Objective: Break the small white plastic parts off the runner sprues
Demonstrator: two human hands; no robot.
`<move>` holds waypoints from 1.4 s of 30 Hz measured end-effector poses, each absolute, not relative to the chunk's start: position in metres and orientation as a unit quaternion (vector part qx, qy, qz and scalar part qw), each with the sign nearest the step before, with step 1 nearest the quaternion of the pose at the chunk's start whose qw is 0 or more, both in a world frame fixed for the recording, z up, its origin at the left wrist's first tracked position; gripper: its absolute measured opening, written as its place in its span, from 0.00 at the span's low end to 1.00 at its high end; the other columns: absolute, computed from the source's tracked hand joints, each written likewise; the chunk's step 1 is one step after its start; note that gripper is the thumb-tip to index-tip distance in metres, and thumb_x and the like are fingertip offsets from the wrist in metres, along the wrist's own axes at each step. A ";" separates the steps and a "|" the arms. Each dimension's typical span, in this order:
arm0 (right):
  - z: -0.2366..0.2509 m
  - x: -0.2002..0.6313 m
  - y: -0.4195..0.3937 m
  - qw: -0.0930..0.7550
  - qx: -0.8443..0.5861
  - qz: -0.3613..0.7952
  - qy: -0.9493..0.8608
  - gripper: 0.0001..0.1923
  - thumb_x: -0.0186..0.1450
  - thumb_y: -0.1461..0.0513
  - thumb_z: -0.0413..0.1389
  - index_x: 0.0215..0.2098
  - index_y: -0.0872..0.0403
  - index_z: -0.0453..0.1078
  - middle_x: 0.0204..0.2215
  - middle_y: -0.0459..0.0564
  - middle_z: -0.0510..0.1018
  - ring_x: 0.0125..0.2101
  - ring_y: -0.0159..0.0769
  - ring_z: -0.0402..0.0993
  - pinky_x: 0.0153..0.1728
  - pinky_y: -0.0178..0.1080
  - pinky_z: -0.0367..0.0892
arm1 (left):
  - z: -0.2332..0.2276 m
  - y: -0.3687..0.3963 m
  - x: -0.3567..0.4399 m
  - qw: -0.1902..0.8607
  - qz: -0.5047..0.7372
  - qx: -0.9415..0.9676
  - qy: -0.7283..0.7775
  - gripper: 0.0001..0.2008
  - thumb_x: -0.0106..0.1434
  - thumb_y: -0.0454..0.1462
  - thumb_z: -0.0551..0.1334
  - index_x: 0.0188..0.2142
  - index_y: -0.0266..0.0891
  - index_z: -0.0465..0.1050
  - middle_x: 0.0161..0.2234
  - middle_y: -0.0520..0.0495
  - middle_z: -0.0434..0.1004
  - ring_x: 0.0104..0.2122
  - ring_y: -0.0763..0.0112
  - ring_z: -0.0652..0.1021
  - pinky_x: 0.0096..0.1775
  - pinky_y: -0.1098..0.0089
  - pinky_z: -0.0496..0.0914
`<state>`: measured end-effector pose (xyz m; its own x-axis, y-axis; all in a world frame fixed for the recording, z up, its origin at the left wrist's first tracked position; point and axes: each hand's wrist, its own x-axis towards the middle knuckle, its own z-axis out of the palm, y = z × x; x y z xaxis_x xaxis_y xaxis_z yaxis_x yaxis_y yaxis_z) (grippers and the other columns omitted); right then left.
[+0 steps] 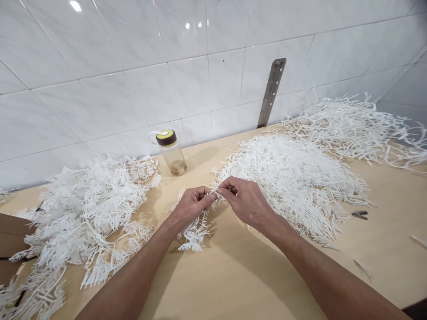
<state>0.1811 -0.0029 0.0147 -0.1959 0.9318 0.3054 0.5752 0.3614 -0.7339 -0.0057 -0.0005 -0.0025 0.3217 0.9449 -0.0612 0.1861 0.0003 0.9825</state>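
While both hands pinch one sprig; three heaps

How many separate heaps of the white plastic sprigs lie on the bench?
3: the left heap beside the bottle, the middle heap just past the right hand, and the far-right heap by the wall. More may lie outside the view.

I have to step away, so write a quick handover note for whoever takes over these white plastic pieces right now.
Left hand and right hand both pinch one white plastic sprig between them, above the wooden table.
A dense pile lies right of the hands, a looser pile to the left, and another heap at the far right.
A capped bottle stands by the tiled wall.
Which pile is finished cannot be told.
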 end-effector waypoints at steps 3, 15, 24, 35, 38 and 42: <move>0.012 0.182 -0.001 0.382 -0.505 0.212 -0.744 0.07 0.66 0.60 0.56 0.32 0.53 0.74 0.27 0.47 0.79 0.27 0.35 0.71 0.31 0.37 0.62 | -0.003 -0.001 -0.005 0.533 0.378 0.604 0.457 0.21 0.57 0.54 0.66 0.29 0.37 0.70 0.20 0.56 0.58 0.20 0.78 0.57 0.24 0.73 0.50; 0.008 0.180 -0.001 0.330 -0.492 0.200 -0.780 0.09 0.69 0.65 0.50 0.31 0.53 0.68 0.30 0.48 0.75 0.30 0.35 0.69 0.32 0.38 0.60 | -0.001 -0.005 -0.001 0.508 0.374 0.609 0.481 0.20 0.57 0.53 0.65 0.28 0.37 0.71 0.20 0.56 0.57 0.20 0.78 0.56 0.24 0.73 0.50; 0.011 0.206 0.017 0.448 -0.553 0.024 -0.702 0.07 0.66 0.67 0.50 0.30 0.53 0.64 0.29 0.50 0.72 0.28 0.36 0.66 0.31 0.39 0.60 | 0.005 -0.013 0.009 0.511 0.391 0.595 0.481 0.21 0.57 0.53 0.66 0.28 0.36 0.72 0.20 0.56 0.57 0.21 0.79 0.55 0.24 0.72 0.50; 0.012 0.188 0.004 0.367 -0.485 0.313 -0.729 0.15 0.68 0.54 0.52 0.44 0.54 0.75 0.27 0.47 0.77 0.23 0.32 0.67 0.27 0.36 0.63 | -0.003 -0.005 0.004 0.530 0.448 0.530 0.487 0.21 0.57 0.52 0.67 0.24 0.37 0.68 0.18 0.56 0.63 0.17 0.80 0.61 0.21 0.75 0.54; 0.008 0.183 0.003 0.354 -0.471 0.350 -0.728 0.13 0.67 0.55 0.53 0.39 0.53 0.76 0.28 0.46 0.78 0.25 0.32 0.67 0.28 0.36 0.62 | -0.002 -0.006 0.006 0.542 0.453 0.514 0.486 0.20 0.55 0.52 0.68 0.26 0.37 0.69 0.19 0.55 0.66 0.17 0.80 0.62 0.20 0.75 0.55; 0.004 0.181 0.005 0.359 -0.479 0.364 -0.714 0.09 0.64 0.56 0.56 0.33 0.53 0.74 0.26 0.45 0.77 0.26 0.31 0.67 0.28 0.36 0.61 | -0.001 -0.006 0.005 0.547 0.446 0.511 0.491 0.20 0.55 0.52 0.68 0.28 0.37 0.69 0.17 0.55 0.67 0.16 0.80 0.61 0.20 0.75 0.54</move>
<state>0.1813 0.0047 0.0041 -0.2831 0.9449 0.1644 0.4224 0.2767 -0.8631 0.0053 -0.0060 -0.0009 0.1197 0.9894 -0.0824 0.0141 0.0813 0.9966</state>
